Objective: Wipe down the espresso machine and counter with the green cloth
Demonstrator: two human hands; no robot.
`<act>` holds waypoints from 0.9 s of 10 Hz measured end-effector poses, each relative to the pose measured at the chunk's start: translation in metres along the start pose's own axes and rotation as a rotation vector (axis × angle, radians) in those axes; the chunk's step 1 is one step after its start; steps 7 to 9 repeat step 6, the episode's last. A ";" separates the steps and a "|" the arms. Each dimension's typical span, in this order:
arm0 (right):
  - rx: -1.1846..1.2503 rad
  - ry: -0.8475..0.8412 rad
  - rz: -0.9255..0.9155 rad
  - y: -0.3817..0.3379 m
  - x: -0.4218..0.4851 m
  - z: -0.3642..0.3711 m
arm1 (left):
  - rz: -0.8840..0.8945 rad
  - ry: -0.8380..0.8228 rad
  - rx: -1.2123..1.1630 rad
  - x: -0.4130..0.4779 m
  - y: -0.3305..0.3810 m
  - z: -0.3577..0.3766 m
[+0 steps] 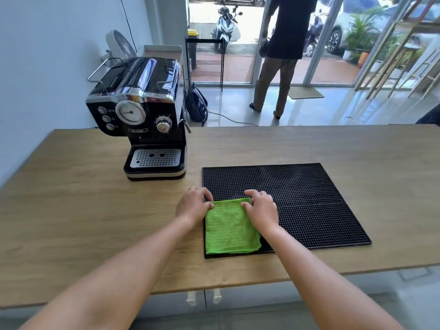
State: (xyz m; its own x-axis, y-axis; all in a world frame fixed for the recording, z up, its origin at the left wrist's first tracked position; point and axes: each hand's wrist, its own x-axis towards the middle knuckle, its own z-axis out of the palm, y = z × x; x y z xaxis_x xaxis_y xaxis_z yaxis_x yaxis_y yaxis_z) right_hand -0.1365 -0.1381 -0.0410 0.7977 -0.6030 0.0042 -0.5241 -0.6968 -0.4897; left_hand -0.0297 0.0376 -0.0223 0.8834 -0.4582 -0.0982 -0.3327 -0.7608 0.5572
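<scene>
A folded green cloth (229,228) lies on the near left corner of a black rubber mat (309,201) on the wooden counter (83,210). My left hand (194,206) pinches the cloth's far left corner with curled fingers. At the far right corner my right hand (260,208) pinches the cloth the same way and lies partly over it. The black and chrome espresso machine (142,110) stands upright at the back left of the counter, well apart from both hands.
A white fan (120,44) stands behind the machine by the wall. Beyond the counter's far edge a person (283,53) stands at the glass doors, with a backpack (196,104) and a cable on the floor. The counter's near edge runs just below my forearms.
</scene>
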 end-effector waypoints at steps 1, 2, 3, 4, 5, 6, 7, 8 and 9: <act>-0.162 0.117 -0.164 -0.001 -0.005 0.004 | 0.016 0.020 0.027 -0.002 -0.001 0.001; -0.272 0.201 -0.322 0.001 -0.011 0.013 | 0.009 0.038 0.007 -0.003 -0.002 0.002; -0.317 0.152 -0.332 0.002 -0.018 0.016 | 0.020 0.053 0.004 -0.002 -0.002 0.002; -0.325 0.123 -0.310 0.000 -0.019 0.015 | 0.038 0.036 0.017 -0.003 -0.001 0.000; -0.340 0.093 -0.269 -0.004 -0.018 0.013 | 0.077 0.000 0.023 -0.002 -0.005 -0.002; -0.302 0.137 -0.215 -0.014 -0.019 0.016 | 0.079 0.027 0.035 -0.006 -0.017 -0.012; -0.302 0.137 -0.215 -0.014 -0.019 0.016 | 0.079 0.027 0.035 -0.006 -0.017 -0.012; -0.302 0.137 -0.215 -0.014 -0.019 0.016 | 0.079 0.027 0.035 -0.006 -0.017 -0.012; -0.302 0.137 -0.215 -0.014 -0.019 0.016 | 0.079 0.027 0.035 -0.006 -0.017 -0.012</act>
